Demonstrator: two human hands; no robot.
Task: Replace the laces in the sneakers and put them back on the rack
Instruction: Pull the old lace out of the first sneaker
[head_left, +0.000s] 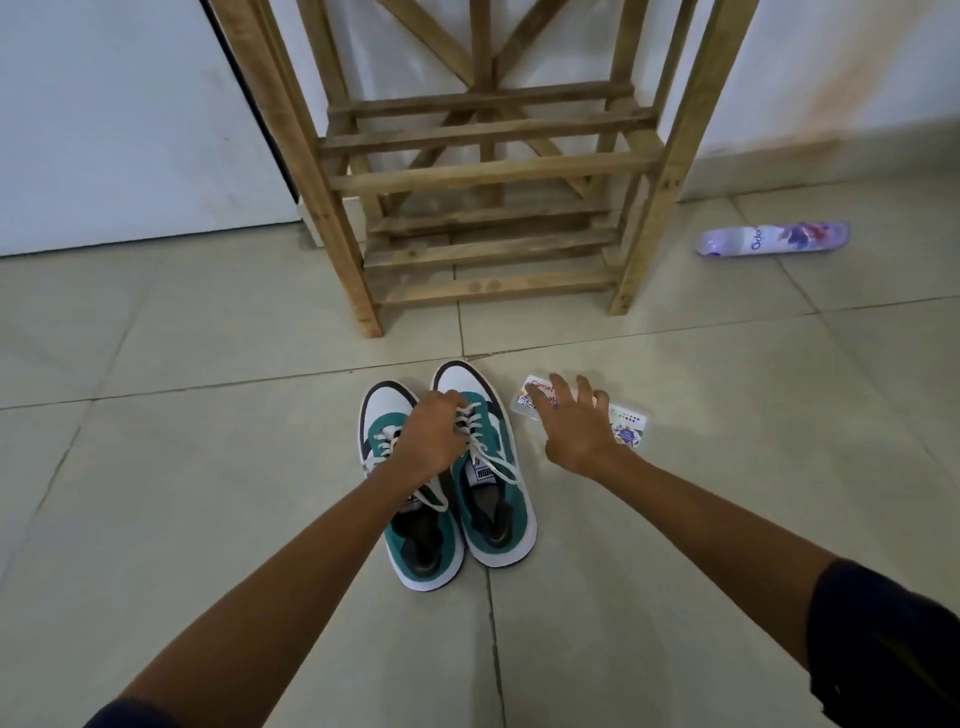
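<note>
My left hand (434, 434) curls on the white laces (480, 434) of the right-hand sneaker (485, 467), toe pointing away; my right hand (574, 426) hovers spread and empty alongside.

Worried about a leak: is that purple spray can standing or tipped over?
Tipped over. The spray can lies on its side on the floor tiles, right of the wooden rack.
</note>
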